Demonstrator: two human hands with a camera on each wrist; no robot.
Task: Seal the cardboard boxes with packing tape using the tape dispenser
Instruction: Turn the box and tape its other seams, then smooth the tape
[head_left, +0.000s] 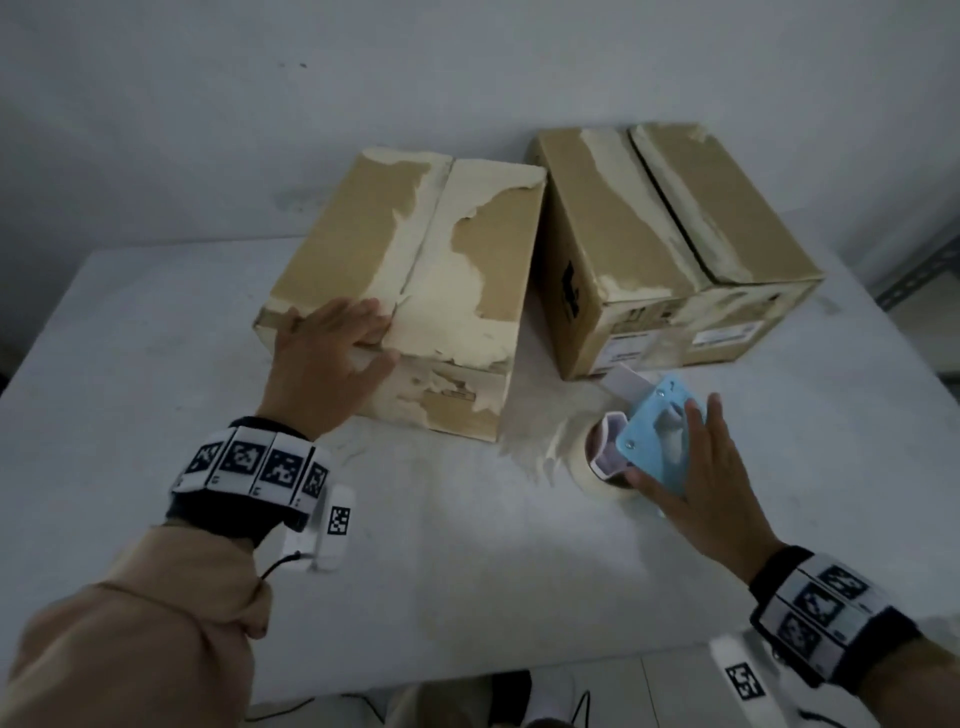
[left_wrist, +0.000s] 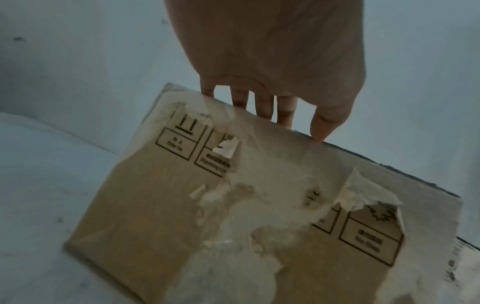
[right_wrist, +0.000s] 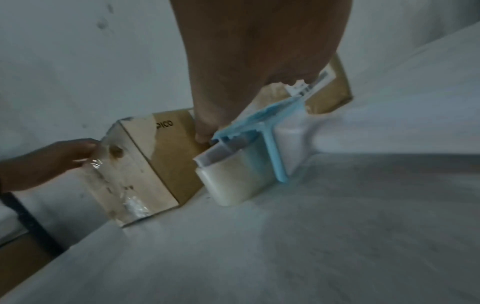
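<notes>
Two cardboard boxes with torn, peeled tops stand on the white table (head_left: 467, 571). My left hand (head_left: 363, 338) rests on the near top corner of the left box (head_left: 415, 270), fingers flat on top and thumb on the front face. The left wrist view shows those fingers (left_wrist: 265, 107) reaching over the top edge of the left box (left_wrist: 182, 205). The right box (head_left: 670, 234) stands at the back right, its flap seam showing a dark gap. A light blue tape dispenser (head_left: 654, 431) with a clear tape roll (head_left: 587, 467) lies in front of it. My right hand (head_left: 696, 457) lies over the dispenser with straight fingers. In the right wrist view the dispenser (right_wrist: 275, 144) sits under my right hand (right_wrist: 259, 51).
A patch of whitish tape residue (head_left: 540, 452) marks the table between the left box and the dispenser. A metal rack (head_left: 914, 275) stands beyond the table's right edge. A plain wall runs behind the boxes. The table's near edge lies just above my shoes (head_left: 550, 691).
</notes>
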